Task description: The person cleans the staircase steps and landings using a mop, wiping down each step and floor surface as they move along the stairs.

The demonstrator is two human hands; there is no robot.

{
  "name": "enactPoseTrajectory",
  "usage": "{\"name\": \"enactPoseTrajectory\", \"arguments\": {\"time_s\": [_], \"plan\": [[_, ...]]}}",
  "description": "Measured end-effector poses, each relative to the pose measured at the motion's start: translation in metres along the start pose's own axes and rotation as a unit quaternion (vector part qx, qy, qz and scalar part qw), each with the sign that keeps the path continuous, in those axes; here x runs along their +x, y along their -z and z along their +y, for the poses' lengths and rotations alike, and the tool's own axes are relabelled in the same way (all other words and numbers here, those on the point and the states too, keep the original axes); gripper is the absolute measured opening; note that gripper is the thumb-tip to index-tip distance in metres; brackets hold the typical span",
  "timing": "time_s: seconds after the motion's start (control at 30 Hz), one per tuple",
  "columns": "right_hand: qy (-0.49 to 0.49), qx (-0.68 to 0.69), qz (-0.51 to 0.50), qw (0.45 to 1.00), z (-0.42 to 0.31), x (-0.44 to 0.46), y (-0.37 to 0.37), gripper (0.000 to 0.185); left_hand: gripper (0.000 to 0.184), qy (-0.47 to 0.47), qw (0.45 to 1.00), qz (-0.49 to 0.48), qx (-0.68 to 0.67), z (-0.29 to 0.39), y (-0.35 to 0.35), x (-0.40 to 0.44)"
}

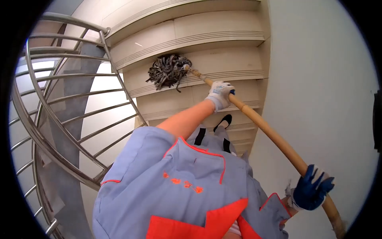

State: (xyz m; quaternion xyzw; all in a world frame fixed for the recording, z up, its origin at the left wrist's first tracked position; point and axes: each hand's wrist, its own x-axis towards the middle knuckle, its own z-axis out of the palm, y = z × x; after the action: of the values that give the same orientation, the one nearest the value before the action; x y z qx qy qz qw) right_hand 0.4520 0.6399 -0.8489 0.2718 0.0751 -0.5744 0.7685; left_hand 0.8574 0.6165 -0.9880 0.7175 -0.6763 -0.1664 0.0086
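Observation:
A string mop with a grey-and-black yarn head [169, 71] lies against a beige stair step [227, 63]. Its long wooden handle [274, 137] runs down to the lower right. My left hand [221, 95], in a white glove with a blue palm, is closed around the handle a short way from the mop head. Toward the handle's far end, my right hand [312, 188] in a matching glove is against the wood, its blue coating facing up. Its fingers look loosely curled, and part of its contact with the handle is hidden.
Curved metal railings [67, 123] border the stairs on the left. A plain pale wall [318, 71] rises on the right. One black shoe [225, 122] is on a step below the mop. My grey-blue uniform [191, 171] with red trim fills the lower middle.

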Motion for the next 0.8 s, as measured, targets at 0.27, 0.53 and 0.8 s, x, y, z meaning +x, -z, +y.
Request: {"name": "enactPoseTrajectory", "arguments": {"time_s": [0.27, 0.53, 0.8], "plan": [[-0.239, 0.756, -0.055, 0.607, 0.016, -0.047, -0.042, 0.034, 0.02, -0.098, 0.993, -0.069, -0.023, 0.056, -0.01, 0.059], [-0.482, 0.802, -0.099, 0.338, -0.09, -0.113, 0.027, 0.044, 0.02, -0.201, 0.966, -0.162, -0.016, 0.12, -0.05, 0.106], [-0.253, 0.767, -0.16, 0.568, -0.069, -0.115, 0.021, 0.058, 0.022, -0.224, 0.946, -0.235, 0.003, 0.14, -0.058, 0.107]]}}
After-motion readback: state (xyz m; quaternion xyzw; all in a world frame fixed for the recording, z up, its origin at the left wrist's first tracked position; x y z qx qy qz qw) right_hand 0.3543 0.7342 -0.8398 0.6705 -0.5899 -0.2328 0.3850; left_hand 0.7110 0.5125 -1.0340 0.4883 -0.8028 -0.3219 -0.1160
